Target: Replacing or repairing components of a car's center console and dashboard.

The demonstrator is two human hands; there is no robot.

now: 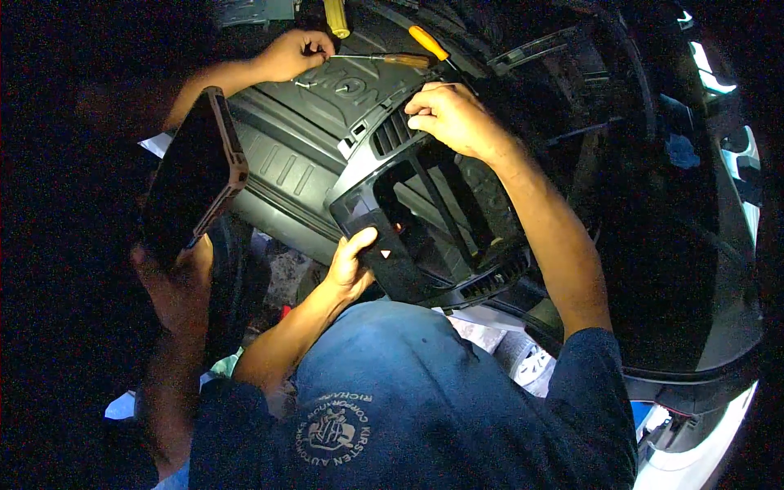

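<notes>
A dark car dashboard trim panel [380, 253] with louvred vents, a large central opening and a small triangle button lies tilted across a ribbed black plastic surface. My left hand [348, 268] grips its lower left edge, thumb on the front. My right hand [447, 117] has its fingers curled on the upper vent [390, 135], near a yellow-handled screwdriver [426, 42] behind it.
A co-worker's hand [298, 53] holds the shaft end of a wooden-handled screwdriver [406, 60] above the ribbed surface [290, 167]. Another co-worker hand [175, 282] holds a large dark phone or tablet [192, 171] at left. A yellow-green handle [336, 16] lies at the top.
</notes>
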